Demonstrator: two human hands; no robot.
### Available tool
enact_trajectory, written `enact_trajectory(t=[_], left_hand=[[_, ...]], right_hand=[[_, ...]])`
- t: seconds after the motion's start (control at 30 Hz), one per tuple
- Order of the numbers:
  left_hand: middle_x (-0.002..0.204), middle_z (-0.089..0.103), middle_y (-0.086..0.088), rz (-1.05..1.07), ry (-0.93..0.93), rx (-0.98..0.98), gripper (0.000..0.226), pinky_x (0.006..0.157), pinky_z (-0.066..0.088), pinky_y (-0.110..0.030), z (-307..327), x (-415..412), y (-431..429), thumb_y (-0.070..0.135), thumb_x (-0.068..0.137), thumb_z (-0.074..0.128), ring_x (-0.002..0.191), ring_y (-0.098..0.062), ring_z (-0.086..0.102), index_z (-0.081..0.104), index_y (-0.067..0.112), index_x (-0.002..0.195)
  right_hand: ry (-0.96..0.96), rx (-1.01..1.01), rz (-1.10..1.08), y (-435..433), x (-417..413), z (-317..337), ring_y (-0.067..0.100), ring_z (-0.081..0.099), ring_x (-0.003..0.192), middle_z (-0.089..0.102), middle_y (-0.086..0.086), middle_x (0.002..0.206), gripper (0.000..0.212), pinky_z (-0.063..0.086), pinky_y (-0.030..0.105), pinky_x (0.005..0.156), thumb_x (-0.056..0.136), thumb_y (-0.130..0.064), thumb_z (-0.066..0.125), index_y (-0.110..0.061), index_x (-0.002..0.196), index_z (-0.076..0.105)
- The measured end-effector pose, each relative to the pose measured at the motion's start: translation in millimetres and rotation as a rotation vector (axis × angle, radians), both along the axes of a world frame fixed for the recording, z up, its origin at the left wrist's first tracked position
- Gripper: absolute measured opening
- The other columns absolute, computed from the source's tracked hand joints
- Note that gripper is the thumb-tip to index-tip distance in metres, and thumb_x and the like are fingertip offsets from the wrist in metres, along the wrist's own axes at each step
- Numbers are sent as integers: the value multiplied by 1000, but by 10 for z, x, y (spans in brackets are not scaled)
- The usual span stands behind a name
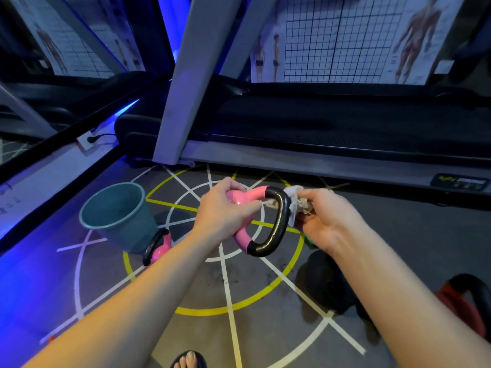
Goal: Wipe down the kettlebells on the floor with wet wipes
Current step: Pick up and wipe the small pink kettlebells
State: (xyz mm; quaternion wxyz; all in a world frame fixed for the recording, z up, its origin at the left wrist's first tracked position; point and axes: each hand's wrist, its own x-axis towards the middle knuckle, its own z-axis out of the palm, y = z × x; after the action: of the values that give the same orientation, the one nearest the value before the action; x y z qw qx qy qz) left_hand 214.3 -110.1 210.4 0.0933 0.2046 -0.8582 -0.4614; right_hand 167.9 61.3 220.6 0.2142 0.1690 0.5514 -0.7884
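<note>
One view only here, worn on the head, wide-angle, tilted forward and down. Forearms run in from the bottom corners to the left hand (pixel 225 208) and right hand (pixel 326 219) at mid-frame, close to the lens, holding the kettlebell (pixel 285 208) and wipe (pixel 293 197). The floor (pixel 186 288) fills the lower half, toes (pixel 188 359) at the bottom edge. The treadmill (pixel 318 123) crosses the middle, and wall charts (pixel 345 35) bend across the top.

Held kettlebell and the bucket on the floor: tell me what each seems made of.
Held kettlebell: glossy pink coating, probably vinyl or paint, with sharp highlights; its black handle looks like shiny coated metal. Bucket: likely matte teal plastic, smooth with a thin rolled rim, though painted metal is possible.
</note>
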Motion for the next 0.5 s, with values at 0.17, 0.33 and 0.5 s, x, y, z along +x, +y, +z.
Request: enact_trajectory(t=[0.17, 0.33, 0.5], left_hand=[[94, 52, 13, -52, 1, -379, 36, 78, 40, -36, 44, 28, 6, 46, 68, 79, 87, -13, 55, 57, 36, 95], [98, 51, 10, -6, 14, -414, 37, 80, 30, -34, 62, 71, 18, 49, 74, 77, 87, -15, 48, 58, 31, 99], [102, 53, 8, -2, -26, -463, 39, 78, 30, -32, 53, 42, -81, 50, 73, 78, 86, -16, 52, 58, 31, 101]], right_hand=[[729, 342, -115, -8, 51, 18, 6, 71, 104, 77, -12, 109, 19, 56, 27, 91, 101, -22, 62, -28, 105, 79], [1117, 790, 320, -182, 127, -358, 7, 59, 128, 69, -3, 131, 26, 45, 30, 112, 97, -25, 70, -32, 121, 74], [1072, 835, 518, -125, 121, -248, -6, 45, 134, 59, -13, 142, 28, 28, 8, 113, 101, -28, 62, -29, 127, 71]])
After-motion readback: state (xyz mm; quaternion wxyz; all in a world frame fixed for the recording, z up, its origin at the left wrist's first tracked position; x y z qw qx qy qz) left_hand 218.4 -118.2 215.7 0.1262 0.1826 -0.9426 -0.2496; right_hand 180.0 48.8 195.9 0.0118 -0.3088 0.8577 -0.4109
